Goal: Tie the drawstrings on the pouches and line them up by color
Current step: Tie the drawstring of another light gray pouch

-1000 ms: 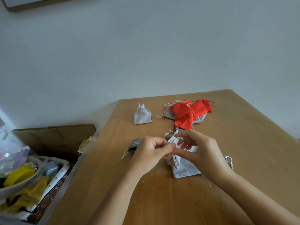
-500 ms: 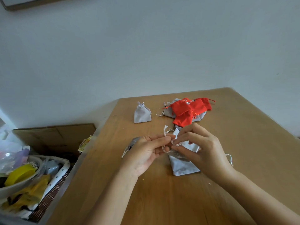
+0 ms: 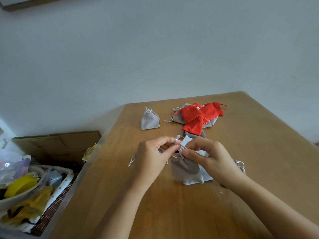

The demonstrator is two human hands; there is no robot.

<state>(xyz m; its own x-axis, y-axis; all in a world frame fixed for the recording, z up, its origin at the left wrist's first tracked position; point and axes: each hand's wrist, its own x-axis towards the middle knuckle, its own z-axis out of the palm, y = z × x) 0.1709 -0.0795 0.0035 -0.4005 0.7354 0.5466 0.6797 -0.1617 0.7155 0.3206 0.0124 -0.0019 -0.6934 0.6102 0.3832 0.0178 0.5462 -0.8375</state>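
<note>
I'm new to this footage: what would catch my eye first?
The bright red pouches heaped at the far side of the table stand out first. Nearer, the left hand and right hand pinch the drawstrings of a grey pouch. One tied grey pouch stands alone, far left.

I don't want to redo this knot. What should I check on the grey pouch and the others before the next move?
1. Left hand grip on a cord: ok.
2. Right hand grip on a cord: ok.
3. Grey pouch mouth gathered: ok.
4. Knot formed: cannot tell, fingers hide it.
5. Red pouches separated from grey: not ok, one heap.
</note>
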